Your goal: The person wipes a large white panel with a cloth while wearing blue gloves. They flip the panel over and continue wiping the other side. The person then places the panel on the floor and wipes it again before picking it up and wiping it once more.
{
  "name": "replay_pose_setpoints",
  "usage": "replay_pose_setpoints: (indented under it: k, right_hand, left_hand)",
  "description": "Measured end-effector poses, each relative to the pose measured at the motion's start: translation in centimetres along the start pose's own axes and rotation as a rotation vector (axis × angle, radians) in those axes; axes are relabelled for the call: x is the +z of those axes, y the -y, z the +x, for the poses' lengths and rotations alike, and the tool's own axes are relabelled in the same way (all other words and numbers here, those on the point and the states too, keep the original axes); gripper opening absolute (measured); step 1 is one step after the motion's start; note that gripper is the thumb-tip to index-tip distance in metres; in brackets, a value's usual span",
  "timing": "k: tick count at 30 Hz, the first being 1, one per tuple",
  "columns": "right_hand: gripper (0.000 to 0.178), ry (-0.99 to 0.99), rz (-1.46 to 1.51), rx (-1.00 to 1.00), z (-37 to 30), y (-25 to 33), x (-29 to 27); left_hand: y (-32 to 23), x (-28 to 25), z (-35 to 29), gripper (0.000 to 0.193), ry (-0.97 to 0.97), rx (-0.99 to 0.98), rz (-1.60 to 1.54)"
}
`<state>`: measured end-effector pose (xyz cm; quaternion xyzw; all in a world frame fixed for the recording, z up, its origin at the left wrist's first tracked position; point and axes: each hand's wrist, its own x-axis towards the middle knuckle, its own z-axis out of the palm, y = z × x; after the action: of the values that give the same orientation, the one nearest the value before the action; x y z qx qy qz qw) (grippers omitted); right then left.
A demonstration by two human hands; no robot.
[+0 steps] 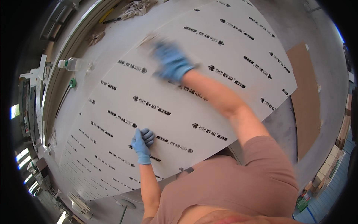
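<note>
A large white sheet (167, 123) printed with rows of dark marks lies flat in front of me. Both my hands wear blue gloves. Reaching far across the sheet, my right hand (171, 61) is smeared by motion and presses on a pale cloth (149, 39), which pokes out past its fingers. Most of that cloth is hidden under the glove. Nearer to me and to the left, my left hand (142, 145) rests on the sheet with its fingers curled in, and nothing shows in them.
Beyond the sheet's left edge are a clear plastic bottle (72, 64), a green round thing (72, 83) and crumpled cloths (136, 8). A brown board (305, 100) lies to the right. A broom (126, 204) is on the floor below the near edge.
</note>
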<state>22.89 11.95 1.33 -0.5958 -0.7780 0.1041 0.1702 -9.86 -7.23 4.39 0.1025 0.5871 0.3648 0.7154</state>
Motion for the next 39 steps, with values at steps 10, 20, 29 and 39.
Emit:
replay_pose_setpoints:
  k: [10,20,29,39]
  right_hand:
    - [0.082,0.016,0.107,-0.367,7.3,8.8,4.4]
    - [0.062,-0.408,-0.472,0.626,-7.0,-38.3,-12.3]
    - [0.050,-0.450,0.234,0.568,-1.8,-30.6,-13.4]
    - [0.039,-0.352,-0.090,-0.733,22.3,-1.0,-4.1]
  left_hand:
    - [-0.3,0.7,0.0,0.050,-0.103,-0.006,0.128]
    - [-1.0,1.0,0.1,0.053,-0.135,-0.060,0.166]
    - [-2.0,1.8,-0.3,0.053,-0.217,-0.072,0.206]
    - [-2.3,2.1,-0.8,0.053,-0.293,-0.055,0.274]
